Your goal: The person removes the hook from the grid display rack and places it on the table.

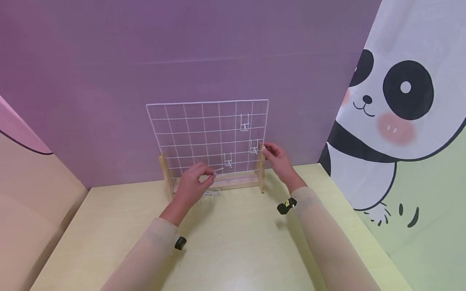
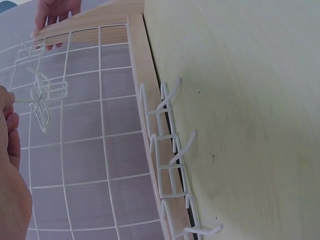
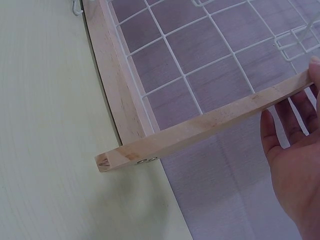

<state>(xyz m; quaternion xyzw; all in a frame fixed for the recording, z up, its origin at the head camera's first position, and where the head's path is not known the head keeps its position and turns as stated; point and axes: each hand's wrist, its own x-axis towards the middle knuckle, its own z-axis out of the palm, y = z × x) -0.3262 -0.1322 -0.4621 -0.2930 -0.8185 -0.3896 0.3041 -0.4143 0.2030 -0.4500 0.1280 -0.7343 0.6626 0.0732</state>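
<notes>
hooks [image 1: 245, 127], three on grid [image 1: 205, 131], one in hand [image 1: 191, 186]

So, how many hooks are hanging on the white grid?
3: upper hook, middle hook beside the right post, lowest hook left of both. The left hand may hide others.

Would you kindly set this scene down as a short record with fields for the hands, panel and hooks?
Left hand: pinches a white wire hook before the panel
Right hand: grips the stand's right wooden upright
Panel: white wire grid, standing in the wooden stand
Hooks on grid: three, right half
Loose hooks: three, in a row along the wooden base bar
</notes>
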